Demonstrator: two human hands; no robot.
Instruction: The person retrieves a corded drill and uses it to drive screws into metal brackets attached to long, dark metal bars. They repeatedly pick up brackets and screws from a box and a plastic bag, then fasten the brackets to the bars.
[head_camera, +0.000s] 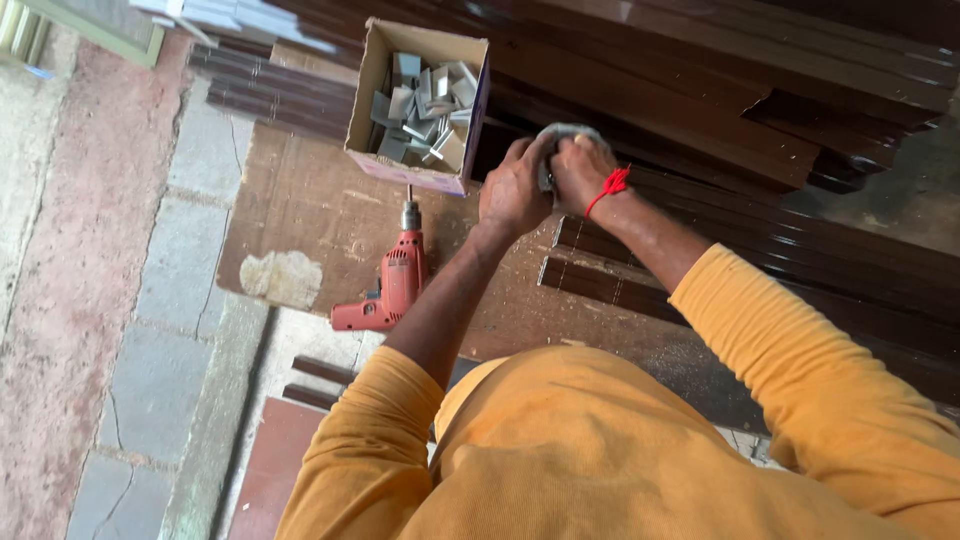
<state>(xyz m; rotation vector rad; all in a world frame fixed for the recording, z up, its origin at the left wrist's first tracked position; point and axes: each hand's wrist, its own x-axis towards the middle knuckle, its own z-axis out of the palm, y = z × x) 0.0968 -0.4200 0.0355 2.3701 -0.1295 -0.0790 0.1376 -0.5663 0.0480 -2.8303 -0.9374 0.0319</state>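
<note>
Both arms extend forward, orange sleeves pushed up the forearms. Left hand (512, 190) and right hand (580, 170) meet, fingers curled closed together. Red thread (608, 185) circles the right wrist.

One drill (385, 290), one cardboard box (368, 90), two hands (512, 190).

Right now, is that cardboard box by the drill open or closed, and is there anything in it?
Open. The cardboard box has no flaps over its top, and small grey metal brackets show inside, filling most of it.

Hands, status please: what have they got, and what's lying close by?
Left hand and right hand both clasped on a small grey piece. Red drill lying untouched beside them. Cardboard box of grey metal brackets just beyond.
</note>
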